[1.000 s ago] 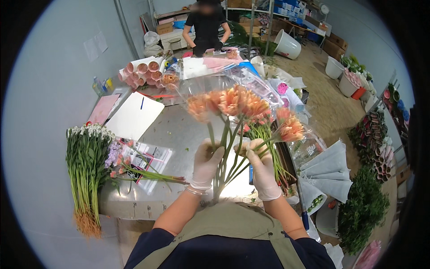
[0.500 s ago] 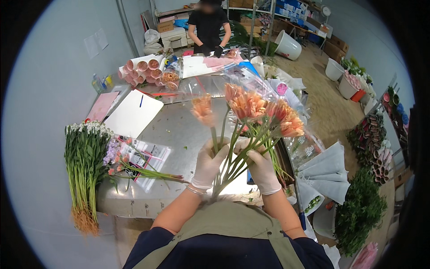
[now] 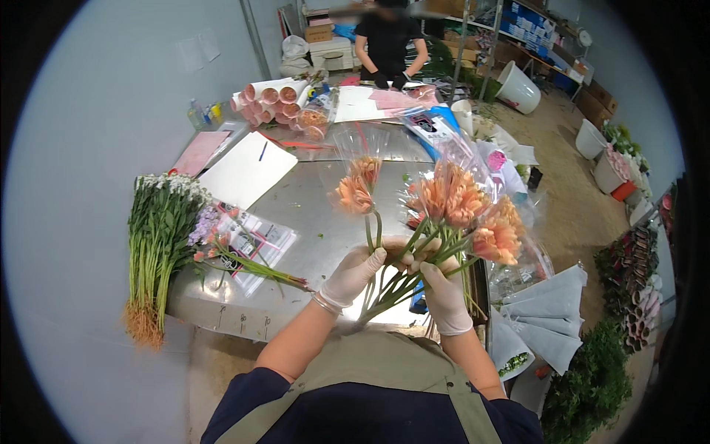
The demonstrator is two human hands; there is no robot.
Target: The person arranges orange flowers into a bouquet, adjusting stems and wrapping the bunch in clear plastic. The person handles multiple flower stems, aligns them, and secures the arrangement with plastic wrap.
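Note:
My left hand, in a white glove, is closed on the stems of two peach-orange gerberas with clear plastic around the heads. Those heads stand a little apart from the larger bunch of gerberas on the right. My right hand, also gloved, grips the bunch's bare green stems, its fingers close to the left hand's. Several heads in the bunch wear clear plastic sleeves too. The stems slant down together toward my apron. Some fingertips are hidden behind the stems.
A metal table carries white paper, cut stems and pink-wrapped rolls. White-flowered stems stand at its left edge. Pale paper cones and dark foliage are at the right. A person works opposite.
The two gerberas at my left hand now show as separate heads, where one blurred head showed before. The bunch has tilted slightly lower and right. The whole scene has shifted right in view.

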